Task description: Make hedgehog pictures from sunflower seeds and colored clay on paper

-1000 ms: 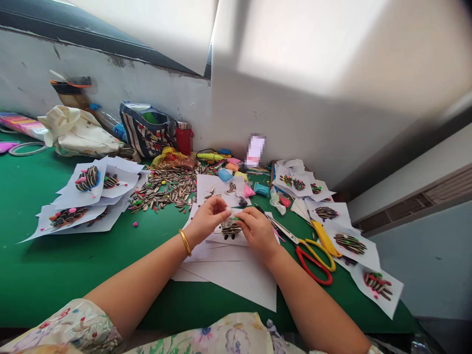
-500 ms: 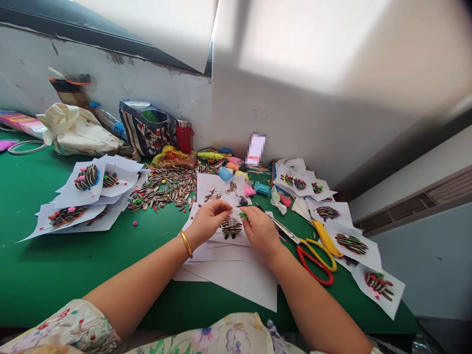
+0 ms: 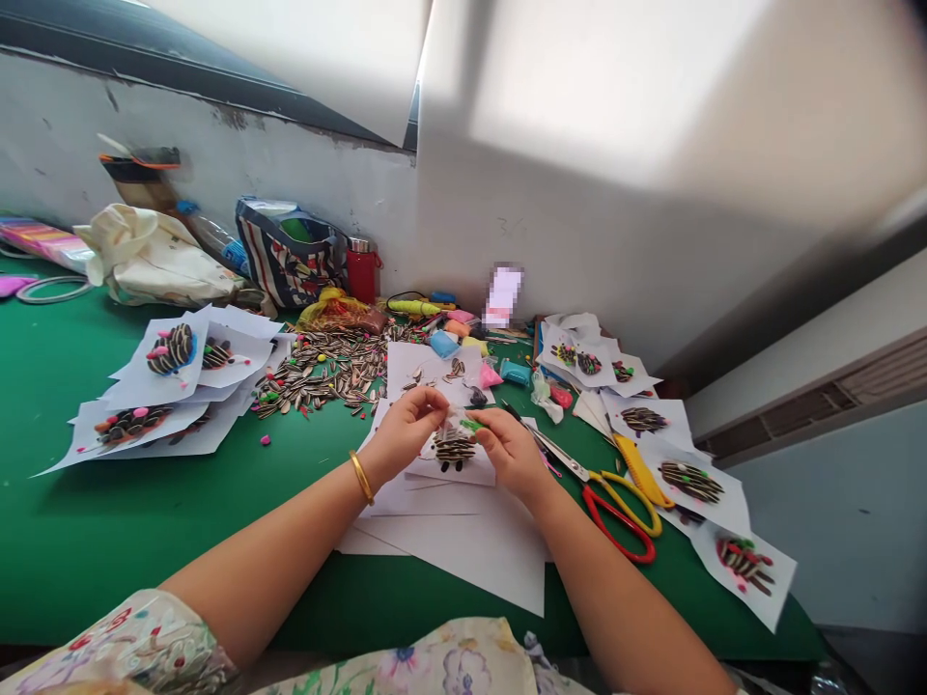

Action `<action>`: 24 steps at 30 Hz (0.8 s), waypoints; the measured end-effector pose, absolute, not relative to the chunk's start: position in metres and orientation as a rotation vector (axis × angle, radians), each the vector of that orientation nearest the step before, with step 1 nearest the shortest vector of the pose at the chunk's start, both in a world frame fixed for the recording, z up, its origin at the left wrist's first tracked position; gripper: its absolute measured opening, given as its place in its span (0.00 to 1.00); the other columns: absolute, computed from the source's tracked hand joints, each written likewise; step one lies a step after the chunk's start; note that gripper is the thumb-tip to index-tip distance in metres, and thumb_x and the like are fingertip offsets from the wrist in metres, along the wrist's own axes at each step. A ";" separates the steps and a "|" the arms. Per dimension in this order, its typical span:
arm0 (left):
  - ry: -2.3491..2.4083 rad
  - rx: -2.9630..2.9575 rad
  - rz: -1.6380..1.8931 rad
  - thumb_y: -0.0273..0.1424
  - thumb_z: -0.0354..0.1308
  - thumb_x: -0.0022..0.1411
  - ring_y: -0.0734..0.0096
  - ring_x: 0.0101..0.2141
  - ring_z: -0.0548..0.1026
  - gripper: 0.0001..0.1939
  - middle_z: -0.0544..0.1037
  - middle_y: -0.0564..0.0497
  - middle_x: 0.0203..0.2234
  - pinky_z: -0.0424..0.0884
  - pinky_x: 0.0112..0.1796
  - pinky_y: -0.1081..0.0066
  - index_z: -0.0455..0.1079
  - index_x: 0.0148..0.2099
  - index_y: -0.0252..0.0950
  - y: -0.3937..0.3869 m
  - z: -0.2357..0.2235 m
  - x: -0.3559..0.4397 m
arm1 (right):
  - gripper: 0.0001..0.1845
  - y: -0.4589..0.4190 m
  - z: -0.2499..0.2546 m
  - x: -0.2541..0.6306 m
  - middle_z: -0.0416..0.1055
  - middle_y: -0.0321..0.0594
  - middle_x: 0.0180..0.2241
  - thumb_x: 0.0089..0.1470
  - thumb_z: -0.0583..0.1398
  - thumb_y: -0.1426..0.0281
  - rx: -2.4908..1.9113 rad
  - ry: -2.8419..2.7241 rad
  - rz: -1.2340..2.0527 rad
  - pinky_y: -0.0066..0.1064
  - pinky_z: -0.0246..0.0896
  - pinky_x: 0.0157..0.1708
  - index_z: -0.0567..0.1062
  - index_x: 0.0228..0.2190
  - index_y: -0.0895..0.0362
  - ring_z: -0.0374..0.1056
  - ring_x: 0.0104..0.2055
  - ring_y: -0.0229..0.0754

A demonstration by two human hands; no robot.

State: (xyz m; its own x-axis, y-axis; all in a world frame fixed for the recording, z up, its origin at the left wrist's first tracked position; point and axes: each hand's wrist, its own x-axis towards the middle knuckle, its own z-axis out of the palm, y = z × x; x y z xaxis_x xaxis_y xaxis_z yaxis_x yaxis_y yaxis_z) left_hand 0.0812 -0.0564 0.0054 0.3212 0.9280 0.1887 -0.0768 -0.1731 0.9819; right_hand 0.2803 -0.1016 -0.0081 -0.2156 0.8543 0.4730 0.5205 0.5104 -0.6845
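Note:
Between my two hands is a small clear plastic bag with green clay (image 3: 470,426) in it. The thumb and fingertips of my left hand (image 3: 404,434) pinch the bag's clear end, and a gold bangle circles that wrist. My right hand (image 3: 513,452) grips the green part with thumb and fingers. Just below the bag, a hedgehog figure of striped sunflower seeds (image 3: 454,452) with dark feet lies on a white sheet. More white paper (image 3: 478,555) is layered under it. Past my fingertips, a few loose seeds (image 3: 455,369) rest on another sheet.
Red-and-yellow-handled scissors (image 3: 621,512) and a yellow cutter (image 3: 641,470) lie right of my right hand. Seeds (image 3: 333,362) are heaped at back left. Finished seed pictures (image 3: 691,478) flank both sides. Clay packets (image 3: 516,373), a red flask (image 3: 360,270) and bags (image 3: 286,251) stand along the wall.
My hands have drawn slightly apart, and more of the green clay and clear plastic shows between them. The seed hedgehog is less covered.

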 end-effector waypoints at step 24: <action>0.712 1.217 0.941 0.28 0.67 0.49 0.77 0.29 0.71 0.17 0.73 0.57 0.28 0.69 0.32 0.73 0.62 0.37 0.36 -0.061 0.017 0.079 | 0.16 -0.099 -0.013 0.286 0.73 0.43 0.43 0.57 0.62 0.65 -1.178 -1.735 0.456 0.34 0.68 0.38 0.75 0.47 0.53 0.69 0.40 0.43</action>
State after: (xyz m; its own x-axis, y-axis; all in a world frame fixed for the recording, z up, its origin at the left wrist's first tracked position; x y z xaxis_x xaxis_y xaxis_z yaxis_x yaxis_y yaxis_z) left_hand 0.0794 -0.0606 0.0168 0.4552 0.8899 0.0311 -0.2116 0.0742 0.9745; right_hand 0.2860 -0.0994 -0.0135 -0.0791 0.8633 0.4984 0.5069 0.4654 -0.7256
